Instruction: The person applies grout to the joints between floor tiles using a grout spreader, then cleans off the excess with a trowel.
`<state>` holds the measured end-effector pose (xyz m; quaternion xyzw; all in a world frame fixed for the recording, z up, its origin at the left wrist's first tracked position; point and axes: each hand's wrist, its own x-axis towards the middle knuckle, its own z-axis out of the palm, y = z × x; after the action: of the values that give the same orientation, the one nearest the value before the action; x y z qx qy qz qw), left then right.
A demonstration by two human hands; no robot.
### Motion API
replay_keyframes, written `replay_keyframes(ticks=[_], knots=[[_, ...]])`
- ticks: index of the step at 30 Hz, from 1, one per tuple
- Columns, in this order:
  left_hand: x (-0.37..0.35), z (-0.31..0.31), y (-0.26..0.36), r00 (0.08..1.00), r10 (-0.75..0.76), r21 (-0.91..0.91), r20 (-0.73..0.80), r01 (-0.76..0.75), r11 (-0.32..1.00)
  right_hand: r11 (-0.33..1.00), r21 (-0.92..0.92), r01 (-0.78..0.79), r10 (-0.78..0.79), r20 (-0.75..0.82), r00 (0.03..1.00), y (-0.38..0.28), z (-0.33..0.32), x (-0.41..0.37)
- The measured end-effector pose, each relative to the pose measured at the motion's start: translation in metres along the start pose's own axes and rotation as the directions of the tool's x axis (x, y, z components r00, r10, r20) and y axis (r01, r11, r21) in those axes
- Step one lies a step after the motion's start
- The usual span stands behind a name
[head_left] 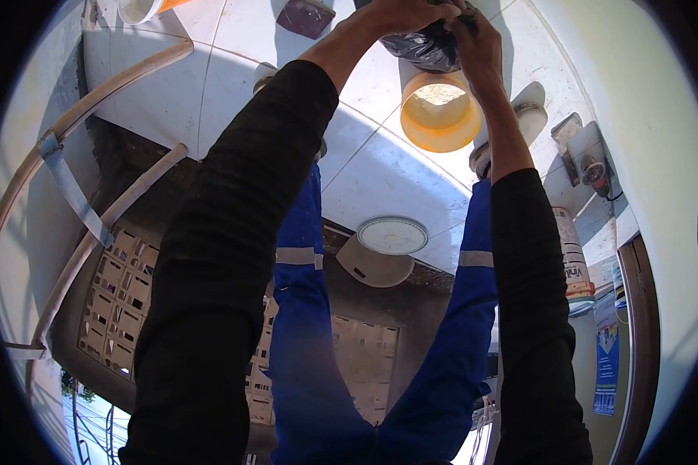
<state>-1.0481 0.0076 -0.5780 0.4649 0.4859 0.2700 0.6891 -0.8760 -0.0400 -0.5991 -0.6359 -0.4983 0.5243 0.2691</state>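
Note:
At the top of the head view, a black plastic bag (425, 48) is between my two hands. My left hand (407, 14) has its fingers bent at the bag's upper part, close to the other hand. My right hand (479, 46) grips the bag's right side with curled fingers. Just below the bag, a yellow-orange bucket (440, 132) stands on the white tiled floor (364, 186), with something pale inside it. The upper end of the bag is cut off by the frame edge.
A round patterned lid (392, 235) lies near the tile edge. A dark tile piece (305, 17) and a white-orange container (139, 8) are at the upper left. On the right are a power tool (595, 172) and a labelled bucket (572, 256). A curved railing (77, 116) runs along the left.

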Motion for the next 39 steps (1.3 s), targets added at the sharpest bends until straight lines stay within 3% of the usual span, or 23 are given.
replay_keyframes(ticks=[2,4,8,11,13,14,16,17,19,23,25,28,32,34,35,37,38,39], knots=[[-0.001,-0.005,-0.008,1.000,0.010,-0.007,0.012,-0.010,1.000,0.997,0.071,-0.024,0.027,-0.052,0.998,-0.004,0.003,-0.002],[-0.005,-0.006,-0.016,0.974,0.144,0.382,-0.175,-0.068,0.922,0.999,0.001,-0.035,0.035,-0.119,0.992,-0.011,0.007,-0.005],[-0.019,0.008,-0.017,0.974,0.030,0.387,-0.226,0.061,0.920,0.985,-0.154,-0.073,0.038,-0.220,0.975,-0.021,0.014,-0.013],[-0.022,0.018,-0.023,0.943,0.096,0.410,-0.319,0.046,0.911,0.996,-0.082,-0.028,0.006,-0.253,0.967,-0.018,0.020,-0.015],[-0.022,0.027,-0.023,0.897,0.059,0.337,-0.437,0.103,0.936,0.988,0.143,0.064,-0.025,-0.263,0.965,-0.011,0.017,-0.016],[-0.022,0.029,-0.022,0.898,0.058,0.336,-0.436,0.102,0.936,0.988,0.142,0.063,-0.024,-0.264,0.964,-0.005,0.013,-0.015],[-0.019,0.032,-0.015,0.910,0.049,0.469,-0.412,0.165,0.868,0.986,-0.149,0.078,-0.109,-0.212,0.971,0.005,0.004,-0.015],[-0.021,0.035,0.002,0.911,0.048,0.469,-0.410,0.166,0.867,0.986,-0.148,0.076,-0.107,-0.213,0.971,-0.006,0.005,-0.017],[-0.028,0.039,0.028,0.935,-0.107,0.335,-0.337,0.226,0.915,0.986,0.123,-0.113,0.138,-0.216,0.967,-0.024,0.009,-0.019],[-0.016,0.031,0.009,0.929,-0.187,0.406,-0.321,0.313,0.859,0.988,0.091,-0.121,0.134,-0.159,0.978,-0.019,0.008,-0.019],[-0.012,0.025,-0.012,0.942,-0.213,0.347,-0.260,0.297,0.889,0.998,0.063,-0.029,0.043,-0.234,0.971,-0.030,0.006,-0.025],[-0.012,0.023,-0.029,0.961,-0.132,0.355,-0.243,0.215,0.910,0.997,-0.053,-0.048,0.033,-0.245,0.969,-0.016,0.004,-0.031],[-0.016,0.025,-0.030,0.963,-0.064,0.369,-0.263,0.162,0.915,0.994,0.039,-0.100,0.106,-0.241,0.965,-0.012,0.004,-0.031],[-0.019,0.031,-0.029,0.946,-0.106,0.294,-0.308,0.200,0.935,0.999,0.022,0.037,-0.029,-0.287,0.957,-0.010,0.007,-0.024],[-0.020,0.034,-0.030,0.946,-0.108,0.292,-0.306,0.202,0.935,0.999,0.021,0.035,-0.027,-0.288,0.957,-0.009,0.007,-0.025],[-0.024,0.040,-0.036,0.931,-0.056,0.282,-0.361,0.166,0.945,0.961,-0.257,0.099,-0.177,-0.301,0.937,-0.012,0.009,-0.023],[-0.026,0.042,-0.041,0.931,-0.056,0.282,-0.361,0.166,0.945,0.961,-0.257,0.099,-0.177,-0.301,0.937,-0.014,0.009,-0.023],[-0.027,0.043,-0.047,0.911,0.041,0.317,-0.411,0.101,0.943,0.953,-0.289,0.092,-0.185,-0.314,0.931,-0.016,0.009,-0.022]])
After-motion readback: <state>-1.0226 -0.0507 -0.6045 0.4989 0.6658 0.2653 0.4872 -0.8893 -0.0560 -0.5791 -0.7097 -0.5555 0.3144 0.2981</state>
